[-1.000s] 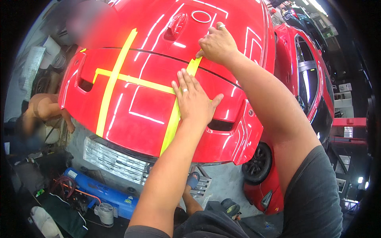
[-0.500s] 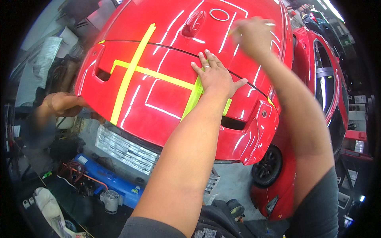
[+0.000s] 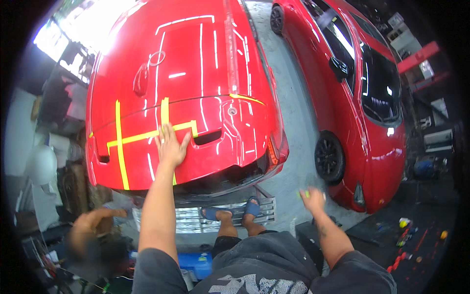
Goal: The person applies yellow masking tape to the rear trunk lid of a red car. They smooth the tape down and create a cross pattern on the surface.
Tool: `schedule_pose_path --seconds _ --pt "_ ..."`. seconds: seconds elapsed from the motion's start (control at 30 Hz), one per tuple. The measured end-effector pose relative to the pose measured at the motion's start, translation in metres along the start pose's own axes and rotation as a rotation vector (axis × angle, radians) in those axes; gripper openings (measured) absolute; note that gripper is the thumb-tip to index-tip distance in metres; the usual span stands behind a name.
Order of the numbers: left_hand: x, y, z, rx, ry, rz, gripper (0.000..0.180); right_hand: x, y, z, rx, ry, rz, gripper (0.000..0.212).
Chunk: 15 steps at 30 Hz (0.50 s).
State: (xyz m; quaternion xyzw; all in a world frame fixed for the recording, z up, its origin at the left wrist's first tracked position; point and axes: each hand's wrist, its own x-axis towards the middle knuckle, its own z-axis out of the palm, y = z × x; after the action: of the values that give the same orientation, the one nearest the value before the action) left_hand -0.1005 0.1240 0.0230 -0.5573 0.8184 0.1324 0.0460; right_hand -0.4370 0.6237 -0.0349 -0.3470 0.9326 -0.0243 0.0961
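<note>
My left hand (image 3: 171, 147) lies with its fingers spread on the glossy red rear panel (image 3: 142, 164) of a car. Beneath and around it run yellow-green tape strips: a crosswise one (image 3: 134, 139), a lengthwise one (image 3: 121, 154) to its left, and another (image 3: 165, 109) that passes under the fingers. Well off the car, low on the right, my right hand (image 3: 315, 201) is slightly blurred. Its closed fingers hold a small yellow-green bit of tape (image 3: 304, 194).
A second red car (image 3: 342, 112) stands to the right, past a strip of grey floor (image 3: 296, 122). My sandalled feet are on a silvery slatted platform (image 3: 188, 219). Another person's arm (image 3: 105, 215) shows at lower left, near a blue tank (image 3: 196, 264).
My right hand has swung from over the car's roof down to the lower right, away from the car. My left hand stays on the taped panel. The view has turned and shifted.
</note>
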Motion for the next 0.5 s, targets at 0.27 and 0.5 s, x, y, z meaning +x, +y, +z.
schedule_pose_path --seconds 0.27,0.5 --pt "-0.139 -0.018 0.036 0.086 -0.013 -0.034 0.103 -0.258 0.168 0.015 -0.036 -0.796 0.692 0.059" --pt "-0.216 0.0 0.066 -0.078 0.015 -0.186 0.11 -0.204 0.14 0.062 0.23 -0.434 0.528 0.061"
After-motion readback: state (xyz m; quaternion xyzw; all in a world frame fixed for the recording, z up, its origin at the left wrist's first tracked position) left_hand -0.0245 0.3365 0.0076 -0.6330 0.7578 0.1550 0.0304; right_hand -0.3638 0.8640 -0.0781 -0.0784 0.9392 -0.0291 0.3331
